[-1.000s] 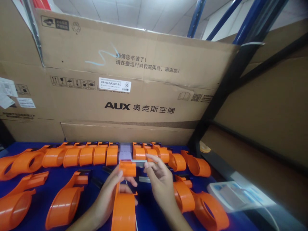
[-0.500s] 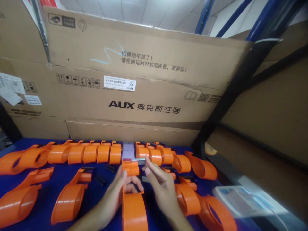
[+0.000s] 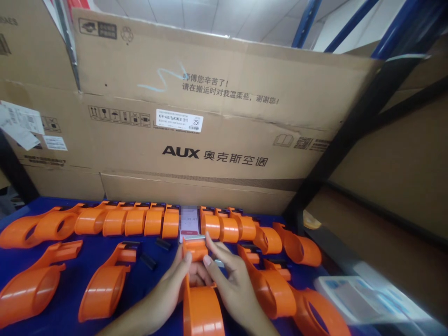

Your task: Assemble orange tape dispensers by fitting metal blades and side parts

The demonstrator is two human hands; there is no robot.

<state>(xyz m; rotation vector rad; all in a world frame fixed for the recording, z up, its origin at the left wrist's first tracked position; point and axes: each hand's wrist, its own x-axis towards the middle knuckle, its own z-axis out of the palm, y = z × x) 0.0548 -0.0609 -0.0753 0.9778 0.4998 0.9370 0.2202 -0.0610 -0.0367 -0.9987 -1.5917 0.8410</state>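
An orange tape dispenser (image 3: pixel 203 310) is held upright near the front middle of the blue table. My left hand (image 3: pixel 175 280) is closed round its handle, thumb on the near face. My right hand (image 3: pixel 229 277) pinches the handle's right side with thumb and forefinger. A shiny metal strip (image 3: pixel 194 237) lies along the top of the handle, between both hands. Just behind stands a phone (image 3: pixel 189 219) with a lit screen. Two small black pieces (image 3: pixel 148 261) lie left of my left hand.
Orange dispensers (image 3: pixel 135 221) stand in a row along the back, with more at left (image 3: pixel 105 291) and right (image 3: pixel 276 291). A cardboard sheet (image 3: pixel 217 112) rises behind the blue table (image 3: pixel 66 298). A white-and-blue box (image 3: pixel 350 296) sits at the right.
The metal strip has come down from sticking out rightward to lying along the handle top. My right hand has closed in on the handle. The view has shifted slightly.
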